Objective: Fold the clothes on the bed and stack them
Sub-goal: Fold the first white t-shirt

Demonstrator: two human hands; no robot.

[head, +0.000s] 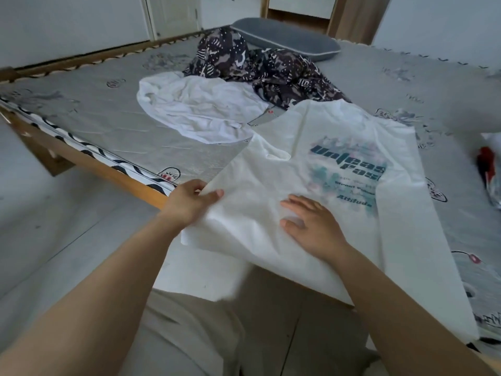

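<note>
Left hand (189, 204): fingers (214, 194) are pinching the folded side edge of the white printed T-shirt (311, 169), thumb on top.
Right hand (311, 226): lying flat and spread on the shirt's lower body, gripping nothing, pressing the cloth down.
Shirt position: spread across the near corner of the bed (108, 112), hem overhanging the edge.
Risk: the overhanging hem is likely to be dragging the thin, slippery-looking cloth off the bed if the pressing palm lifts; the fold could be going crooked.
Waiting: a crumpled white garment (195, 109) and a dark patterned garment (257, 66), both limp and wrinkled, beyond the shirt.
Materials: quilted grey mattress, wooden frame, soft grey pillow (287, 39).
</note>
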